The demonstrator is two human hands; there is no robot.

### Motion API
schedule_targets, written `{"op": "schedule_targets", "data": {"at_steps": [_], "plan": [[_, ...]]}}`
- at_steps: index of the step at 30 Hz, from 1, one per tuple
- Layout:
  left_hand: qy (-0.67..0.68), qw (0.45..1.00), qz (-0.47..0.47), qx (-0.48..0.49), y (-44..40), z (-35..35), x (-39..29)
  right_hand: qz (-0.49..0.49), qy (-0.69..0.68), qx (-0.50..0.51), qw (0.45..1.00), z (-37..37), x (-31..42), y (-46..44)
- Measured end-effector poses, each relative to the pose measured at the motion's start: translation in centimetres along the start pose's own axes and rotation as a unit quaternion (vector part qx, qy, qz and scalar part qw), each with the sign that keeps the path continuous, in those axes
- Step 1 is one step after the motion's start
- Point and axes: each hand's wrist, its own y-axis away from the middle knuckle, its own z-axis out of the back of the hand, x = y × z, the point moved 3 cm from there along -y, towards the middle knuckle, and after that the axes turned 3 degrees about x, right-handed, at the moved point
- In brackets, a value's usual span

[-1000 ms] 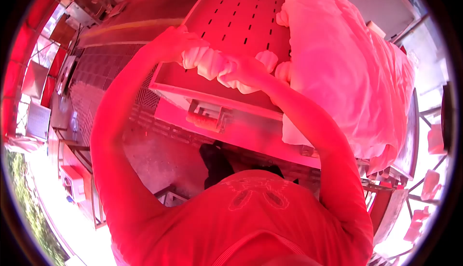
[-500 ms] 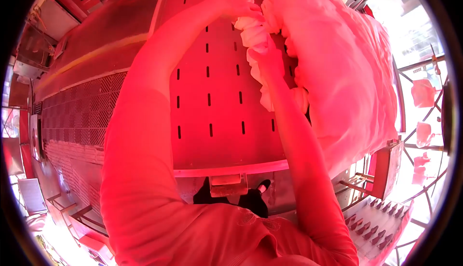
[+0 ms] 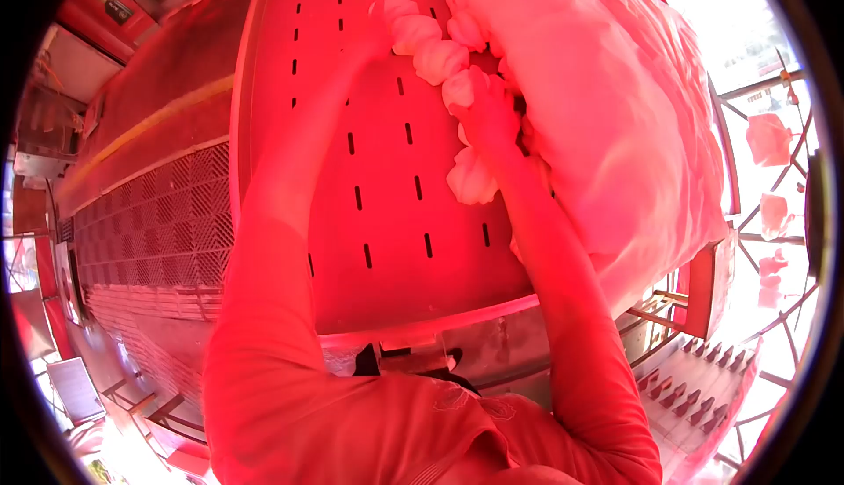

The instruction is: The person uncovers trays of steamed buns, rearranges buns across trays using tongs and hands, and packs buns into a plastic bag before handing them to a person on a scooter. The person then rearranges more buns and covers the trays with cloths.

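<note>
A lumpy, pale twisted strand (image 3: 440,61) lies diagonally across the slotted tray (image 3: 387,283), tinted red like the whole view. At its upper left end, my left hand (image 3: 376,35) touches it; the fingers are blurred and partly hidden. My right hand (image 3: 489,114) is closed around the strand's middle part, near the cloth's edge. More of the pale lumps (image 3: 472,175) show below my right wrist. Beside the strand, a large pale cloth (image 3: 607,133) covers the right side, with similar lumps (image 3: 466,23) along its edge.
A patterned mat (image 3: 158,230) lies left of the tray. The tray's raised front rim (image 3: 431,320) runs before my body. At the lower right stands a rack with rows of dark pointed pieces (image 3: 686,397). Metal frames stand at the far right.
Both hands were over the tray's front corner, then moved up towards the cloth. Since then my left hand has shifted left, and the strand now lies diagonally. The view has turned.
</note>
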Motion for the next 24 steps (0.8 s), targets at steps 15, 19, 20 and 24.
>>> {"op": "schedule_targets", "data": {"at_steps": [15,19,20,24], "plan": [[0.079,0.968,0.115,0.207,-7.9,19.3,-9.3,0.320,-0.406,0.026,0.855,11.5,-7.7,20.3],[0.173,0.980,0.058,0.086,-18.9,29.7,-25.1,0.254,-0.473,0.075,0.840,19.0,-26.9,30.0],[0.226,0.972,0.036,0.062,-21.7,31.7,-29.7,0.208,-0.475,0.073,0.852,20.4,-32.5,31.8],[0.484,0.873,-0.038,0.049,-31.6,32.3,-47.7,-0.043,-0.455,0.030,0.889,24.0,-54.9,36.5]]}}
